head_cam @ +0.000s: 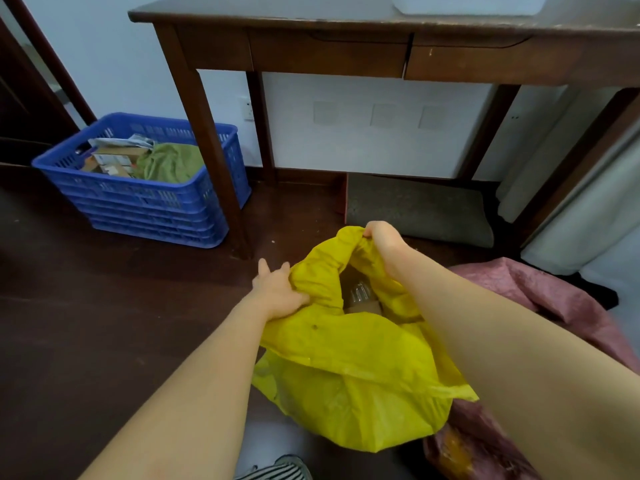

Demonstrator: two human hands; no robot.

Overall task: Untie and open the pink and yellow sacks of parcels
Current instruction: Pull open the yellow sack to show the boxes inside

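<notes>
Yellow sack: crumpled plastic on the dark floor before me, mouth gaping.
My left hand: fingers spread, thumb gripping the near-left rim.
My right hand: fingers curled round the far rim, bunching it.
Pink sack: lying just right, partly behind my arm.
Hard to make out: contents inside, something clear and shiny.

The open sack sits on the floor before the table, a crate far left, another sack right.
</notes>
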